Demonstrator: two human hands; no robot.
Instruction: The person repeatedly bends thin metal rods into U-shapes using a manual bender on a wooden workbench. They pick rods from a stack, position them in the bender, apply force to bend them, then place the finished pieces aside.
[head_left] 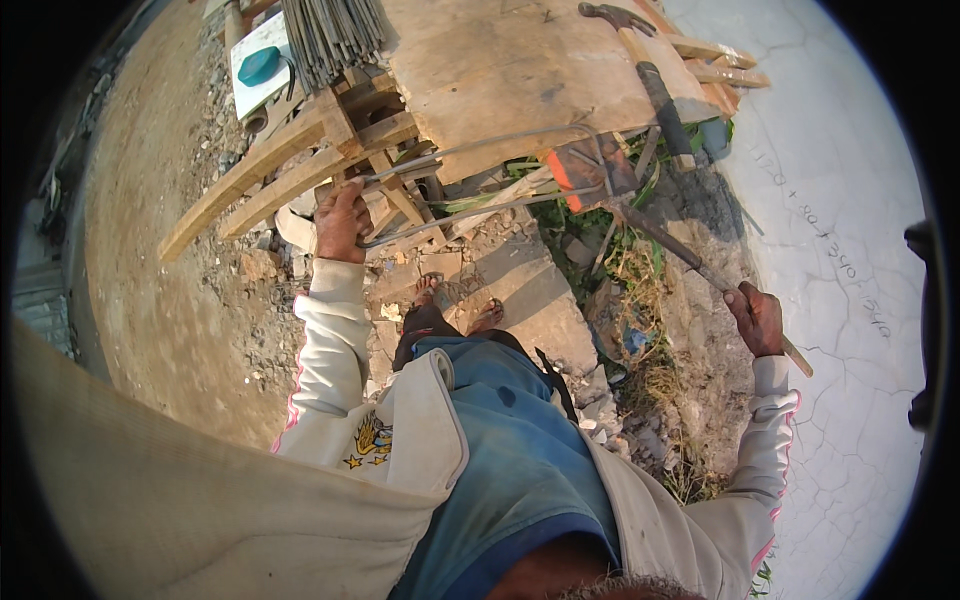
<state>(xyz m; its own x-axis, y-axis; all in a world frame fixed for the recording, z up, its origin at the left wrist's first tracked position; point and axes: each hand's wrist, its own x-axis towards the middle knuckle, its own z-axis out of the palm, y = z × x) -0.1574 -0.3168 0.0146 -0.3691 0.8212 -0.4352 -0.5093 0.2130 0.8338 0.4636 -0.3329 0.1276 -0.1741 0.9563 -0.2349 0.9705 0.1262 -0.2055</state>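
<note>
My left hand (342,220) is closed around one end of a long, narrow loop of bent steel rod (470,152). The loop stretches rightward, its upper side over a plywood sheet's near edge. My right hand (757,318) grips a long bar (665,240) near its lower end, beside the grey wall. The bar's far end meets the loop's right end; exactly how they join is hard to see. Close by that meeting point is an orange-red edged piece (565,180). A claw hammer (650,75) with a dark grip lies across the plywood's right side.
The plywood sheet (500,80) rests on wooden beams (290,165). A bundle of steel rods (332,40) lies at its left, next to a white board (245,95) bearing a teal round object (259,66). A cracked grey wall (840,200) rises at right; rubble and weeds (640,270) lie below.
</note>
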